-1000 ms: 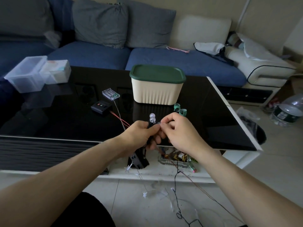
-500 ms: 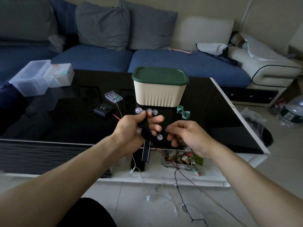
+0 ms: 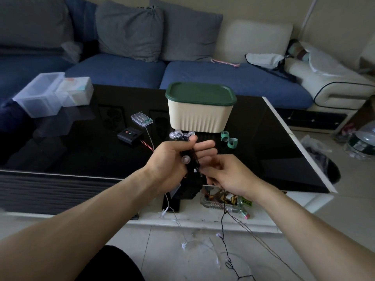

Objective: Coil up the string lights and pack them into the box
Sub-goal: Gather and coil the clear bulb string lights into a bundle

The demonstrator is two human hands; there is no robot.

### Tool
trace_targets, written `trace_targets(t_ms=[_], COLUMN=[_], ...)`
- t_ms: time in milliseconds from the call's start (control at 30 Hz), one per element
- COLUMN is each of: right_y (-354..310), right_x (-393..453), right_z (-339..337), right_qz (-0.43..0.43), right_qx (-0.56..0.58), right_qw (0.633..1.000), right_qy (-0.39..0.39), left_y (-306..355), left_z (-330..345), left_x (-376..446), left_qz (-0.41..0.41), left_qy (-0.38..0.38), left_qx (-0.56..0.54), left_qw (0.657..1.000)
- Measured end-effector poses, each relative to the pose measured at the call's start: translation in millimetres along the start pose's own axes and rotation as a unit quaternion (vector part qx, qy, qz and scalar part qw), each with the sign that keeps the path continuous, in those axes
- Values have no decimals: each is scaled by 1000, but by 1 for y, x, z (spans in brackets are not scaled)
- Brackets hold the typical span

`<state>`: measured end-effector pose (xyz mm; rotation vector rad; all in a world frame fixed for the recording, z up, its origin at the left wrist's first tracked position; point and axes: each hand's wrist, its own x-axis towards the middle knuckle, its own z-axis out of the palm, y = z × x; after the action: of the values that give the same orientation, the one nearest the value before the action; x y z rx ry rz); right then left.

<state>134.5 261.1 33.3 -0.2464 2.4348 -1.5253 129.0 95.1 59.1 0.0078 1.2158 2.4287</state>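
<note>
Head view: left hand grips coiled bundle of black-wired string lights with clear round bulbs, fingers curled round it above near edge of glossy black counter. Right hand pinches black wire at bundle's lower end, fingers together on it; loose wire trails down to tiled floor. Cream ribbed plastic box with green lid stands closed on counter, just beyond hands. Clear battery case and small black controller lie left of box.
</note>
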Motion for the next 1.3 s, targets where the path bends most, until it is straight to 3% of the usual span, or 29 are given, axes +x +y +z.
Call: trace_targets(t_ms=[200, 400, 500, 600, 733, 900, 1000, 1167, 1300], right_y=[-6, -14, -20, -29, -36, -26, -16, -4, 1], right_x=[-5, -13, -16, -21, -27, -25, -23, -15, -12], right_z=[11, -1, -10, -21, -39, -64, -67, -56, -54], right_qz=[-20, -41, -40, -10, 34, 102, 57, -7, -6], right_qx=[62, -129, -189, -205, -125, -148, -141, -112, -90], right_qw=[998, 989, 978, 976, 986, 969, 980, 991, 995], right_qy=[20, -60, -71, -73, -102, -170, -128, -66, -42], left_y=[5, 2, -5, -13, -22, -20, -26, -25, -22], left_z=[1, 1, 1, 6, 14, 22, 19, 8, 6], left_x=[0, -2, 2, -4, -10, -18, -15, -8, -8], left_qz=[11, 1, 2, 28, 35, 7, -3, -37, -48], left_qy=[19, 13, 26, 11, -28, -135, -145, -156, -121], left_qx=[-67, -33, 92, 310, 574, 579, 611, 603, 517], left_qw=[998, 999, 995, 950, 818, 804, 778, 781, 846])
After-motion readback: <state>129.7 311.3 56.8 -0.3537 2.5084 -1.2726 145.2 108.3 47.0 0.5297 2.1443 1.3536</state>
